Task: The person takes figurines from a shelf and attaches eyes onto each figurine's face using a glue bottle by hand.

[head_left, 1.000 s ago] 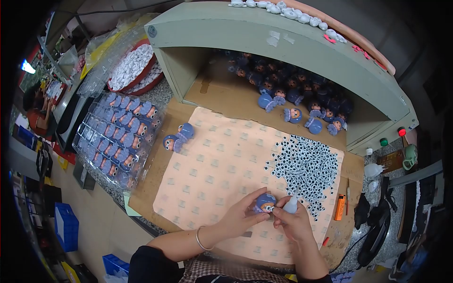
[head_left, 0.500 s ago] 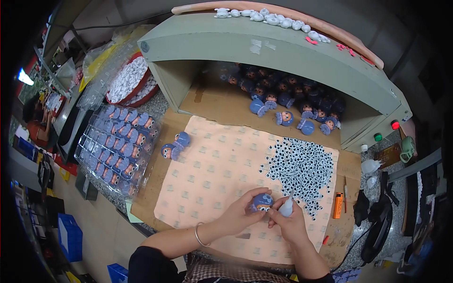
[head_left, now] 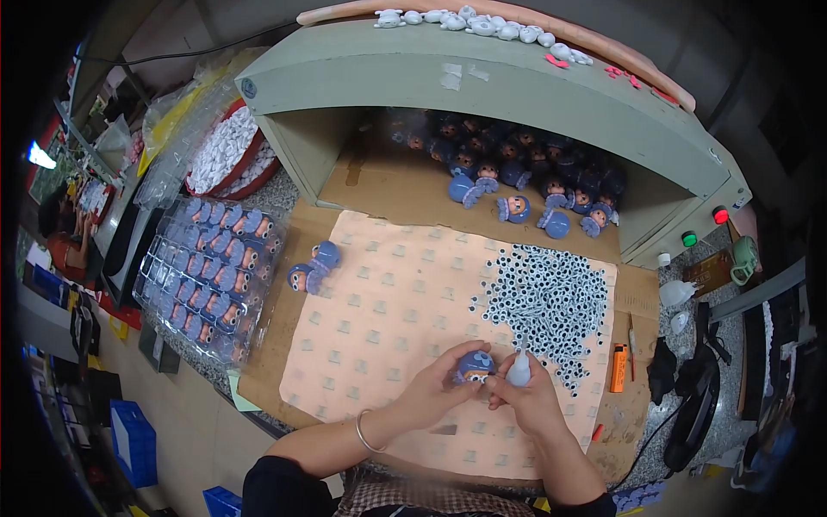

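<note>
A blue doll head (head_left: 475,365) with an orange face is gripped by my left hand (head_left: 438,389), which wears a bracelet. My right hand (head_left: 532,401) holds a small white squeeze bottle (head_left: 519,370), its thin nozzle pointing up, and its thumb and finger reach the doll's face. Both hands are over the pink cloth (head_left: 370,345). A large pile of small black-and-white eye pieces (head_left: 551,302) lies just beyond my right hand. Two blue doll pieces (head_left: 314,265) lie at the cloth's upper left edge.
A green cabinet (head_left: 482,77) holds many blue dolls (head_left: 517,164). On the left are a clear tray of dolls (head_left: 207,271) and red bowls of white parts (head_left: 226,155). An orange lighter (head_left: 618,369) lies at right. Part of another person (head_left: 73,246) shows far left.
The view has shifted a little. The doll head, still in my left hand, has turned so its face points lower, and my right hand has moved slightly left with the bottle.
</note>
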Demonstrator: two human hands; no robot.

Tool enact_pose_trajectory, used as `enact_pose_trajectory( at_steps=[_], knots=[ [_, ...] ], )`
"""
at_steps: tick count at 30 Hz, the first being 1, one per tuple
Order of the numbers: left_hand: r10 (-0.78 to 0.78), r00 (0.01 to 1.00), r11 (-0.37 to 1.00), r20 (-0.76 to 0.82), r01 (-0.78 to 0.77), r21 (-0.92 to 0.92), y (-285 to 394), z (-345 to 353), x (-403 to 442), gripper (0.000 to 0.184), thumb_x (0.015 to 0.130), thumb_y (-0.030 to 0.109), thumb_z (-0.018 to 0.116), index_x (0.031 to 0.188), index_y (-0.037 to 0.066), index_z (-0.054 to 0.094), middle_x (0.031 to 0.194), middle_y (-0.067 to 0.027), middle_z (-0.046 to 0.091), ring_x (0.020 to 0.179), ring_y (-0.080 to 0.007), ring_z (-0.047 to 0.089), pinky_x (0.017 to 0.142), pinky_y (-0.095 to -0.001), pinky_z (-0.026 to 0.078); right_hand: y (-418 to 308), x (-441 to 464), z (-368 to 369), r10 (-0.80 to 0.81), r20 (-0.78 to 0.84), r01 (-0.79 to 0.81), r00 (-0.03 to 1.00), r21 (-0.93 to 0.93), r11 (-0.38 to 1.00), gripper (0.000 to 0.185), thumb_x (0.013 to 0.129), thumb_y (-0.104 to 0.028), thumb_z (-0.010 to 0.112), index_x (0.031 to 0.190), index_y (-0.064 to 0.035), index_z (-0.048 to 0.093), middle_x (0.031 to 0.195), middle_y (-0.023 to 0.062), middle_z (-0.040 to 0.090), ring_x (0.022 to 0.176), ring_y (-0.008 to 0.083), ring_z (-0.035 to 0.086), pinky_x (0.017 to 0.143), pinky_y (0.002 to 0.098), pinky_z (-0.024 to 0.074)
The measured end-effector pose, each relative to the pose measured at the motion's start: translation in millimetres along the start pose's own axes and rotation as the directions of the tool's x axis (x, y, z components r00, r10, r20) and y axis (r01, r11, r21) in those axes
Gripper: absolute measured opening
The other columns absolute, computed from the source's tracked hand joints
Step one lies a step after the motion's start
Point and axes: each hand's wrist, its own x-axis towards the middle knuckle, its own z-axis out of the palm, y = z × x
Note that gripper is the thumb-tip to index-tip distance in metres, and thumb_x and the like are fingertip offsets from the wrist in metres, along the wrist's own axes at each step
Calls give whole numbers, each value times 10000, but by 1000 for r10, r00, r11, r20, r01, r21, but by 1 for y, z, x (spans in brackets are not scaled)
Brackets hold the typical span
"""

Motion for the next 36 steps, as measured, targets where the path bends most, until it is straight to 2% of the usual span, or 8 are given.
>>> enact_pose_trajectory(
  at_steps=[6, 9, 12, 18, 21, 24, 30, 36],
  knots=[
    [-196, 980, 919, -26, 175, -354, 7, -2, 1, 470, 848, 82, 523, 1265, 31, 311, 1119, -98, 480, 970, -141, 503, 788, -271, 448, -7, 1, -3, -113, 4, 113, 994, -72, 991, 197, 795, -43, 574, 960, -6, 475, 834, 73, 556, 569, 116, 549, 522, 247, 479],
    [-251, 965, 934, 73, 261, -243, 11, -6, 2, 462, 852, 109, 528, 1251, 20, 313, 1074, -97, 502, 926, -134, 518, 736, -254, 452, -6, 2, -5, -152, 45, 157, 987, -121, 980, 272, 813, -61, 556, 1063, 12, 477, 865, 74, 570, 597, 103, 550, 539, 228, 471],
    [-220, 974, 945, 55, 227, -235, -2, -6, 5, 438, 842, 111, 547, 1218, 12, 345, 1046, -101, 509, 907, -136, 521, 735, -261, 461, -2, 3, -3, -110, 137, 132, 984, -163, 978, 327, 809, -60, 561, 1116, 13, 473, 836, 59, 585, 627, 95, 559, 550, 207, 458],
    [40, 988, 967, -148, -75, -243, 4, 6, 0, 393, 820, 107, 580, 1162, 3, 416, 1004, -87, 530, 876, -136, 538, 760, -262, 465, -6, 0, 3, -128, 87, 139, 988, -128, 982, 356, 833, -50, 521, 1163, 31, 416, 911, 103, 575, 659, 125, 581, 572, 237, 497],
    [-3, 980, 996, -200, -15, -89, -2, 0, -1, 396, 823, 102, 573, 1171, 8, 408, 1026, -92, 528, 905, -143, 533, 782, -264, 459, 5, -3, 5, -107, 95, 115, 990, -79, 990, 379, 820, -27, 531, 1174, 24, 404, 880, 93, 588, 665, 127, 590, 584, 236, 496],
    [-84, 988, 991, -133, 69, -112, 0, -5, -2, 405, 837, 37, 523, 1218, 49, 386, 1173, -88, 456, 1063, -150, 462, 875, -298, 412, 11, -5, 8, -104, 100, 112, 990, -83, 990, 378, 819, -5, 521, 1173, 28, 393, 901, 103, 581, 675, 132, 593, 590, 246, 505],
    [9, 1000, 977, -12, -11, -212, 11, -5, -4, 485, 842, 26, 502, 1283, 59, 302, 1155, -104, 450, 1105, -192, 441, 874, -289, 419, 10, -4, 13, -161, 60, 165, 985, -67, 984, 378, 816, 15, 508, 1172, 27, 381, 931, 122, 571, 716, 144, 595, 599, 257, 517],
    [-22, 1000, 989, -1, 22, -149, 10, -4, -4, 493, 840, -17, 454, 1293, 66, 279, 1232, -112, 364, 1140, -211, 413, 888, -307, 411, 11, -4, 15, -162, 48, 166, 986, -84, 983, 377, 815, 16, 509, 1166, 27, 375, 954, 133, 565, 728, 151, 596, 605, 259, 520]
  ],
)
